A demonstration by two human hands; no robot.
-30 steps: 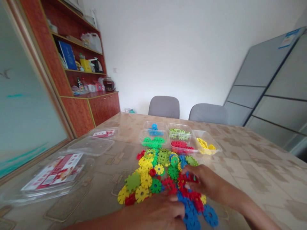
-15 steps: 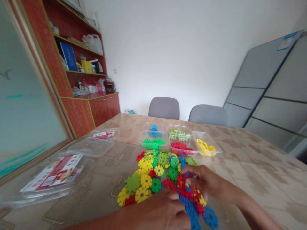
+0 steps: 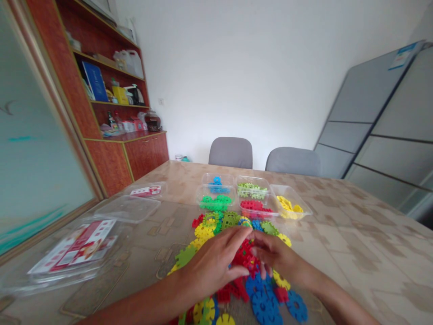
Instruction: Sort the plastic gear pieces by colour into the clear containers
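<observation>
A heap of colourful plastic interlocking pieces lies on the table in front of me. My left hand (image 3: 218,253) arches over the heap from the left, its thumb apart from its fingers. Opposite it, my right hand (image 3: 275,253) has curled fingers against the red interlocking pieces (image 3: 244,253) between both hands. The fingertips of the two hands meet or nearly meet above these pieces. Blue notched discs (image 3: 265,303) lie below the right hand. Yellow notched discs (image 3: 204,231) and green pieces show around the left hand, which covers part of the heap.
Clear tubs stand behind the heap, holding blue, green, light green and red pieces (image 3: 256,208); another holds yellow pieces (image 3: 288,205). Clear lids (image 3: 126,208) and packages with a red-and-white label (image 3: 74,246) lie at left. Two grey chairs (image 3: 230,152) stand beyond the table.
My left hand has moved up and away from me to the red pieces, uncovering blue and yellow discs near the front. The right hand has stayed close to the same spot.
</observation>
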